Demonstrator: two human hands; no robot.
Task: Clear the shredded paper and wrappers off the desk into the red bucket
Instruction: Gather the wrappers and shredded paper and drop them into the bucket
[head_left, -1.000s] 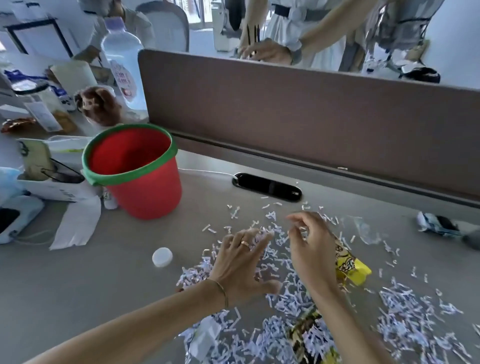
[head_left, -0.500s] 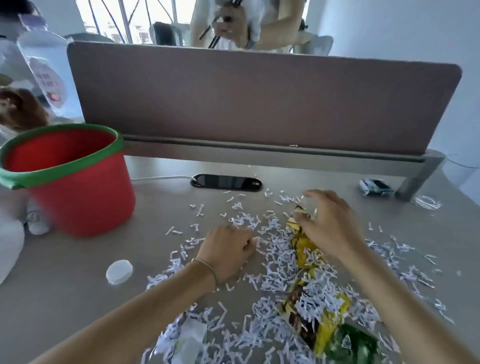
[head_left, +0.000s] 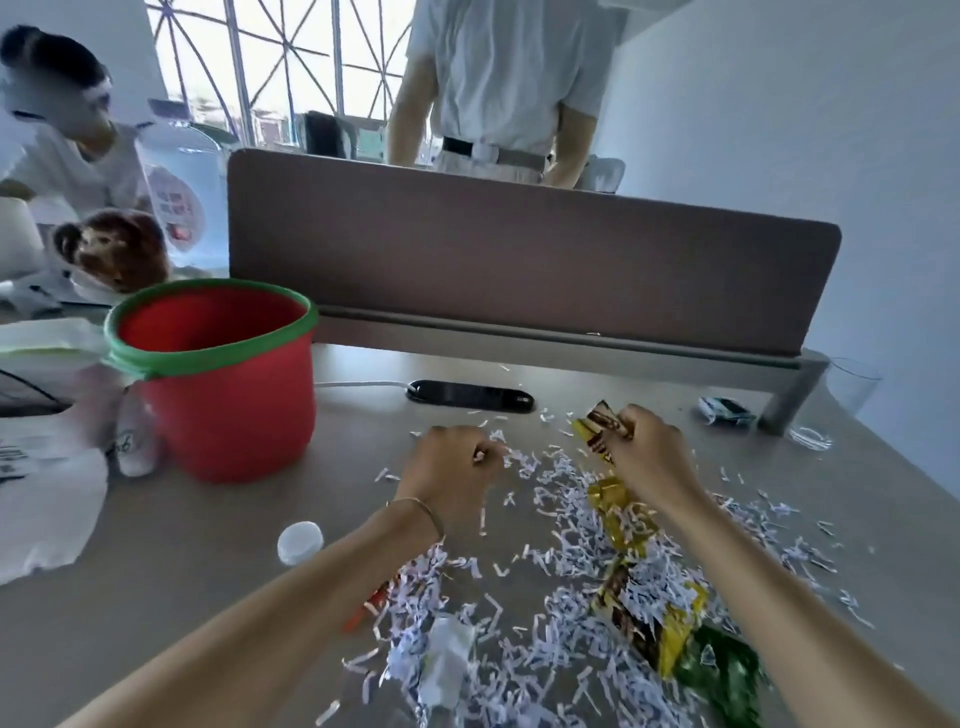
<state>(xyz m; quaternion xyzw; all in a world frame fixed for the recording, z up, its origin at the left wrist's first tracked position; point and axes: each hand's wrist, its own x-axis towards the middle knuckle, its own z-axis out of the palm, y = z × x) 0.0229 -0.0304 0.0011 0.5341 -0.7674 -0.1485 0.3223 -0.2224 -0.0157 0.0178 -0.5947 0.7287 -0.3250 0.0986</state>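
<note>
Gripping yellow wrapper (head_left: 597, 434) in right hand (head_left: 647, 457); left hand (head_left: 449, 467) fisted on shredded paper (head_left: 561, 499) just beside; red bucket (head_left: 218, 374) farther left on worktop (head_left: 197, 551).

At ten o'clock, the bucket (head_left: 228, 395) is red with a green rim. White shredded paper (head_left: 566, 525) speckles the grey-beige desk (head_left: 171, 561). Yellow-and-brown wrappers (head_left: 644, 618) lie toward five o'clock beside a green one (head_left: 727, 670). The partition (head_left: 519, 260) is mauve-brown.

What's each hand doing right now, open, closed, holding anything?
Left hand: closed in a fist on a pinch of shredded paper.
Right hand: closed, gripping the top of a yellow wrapper.
</note>
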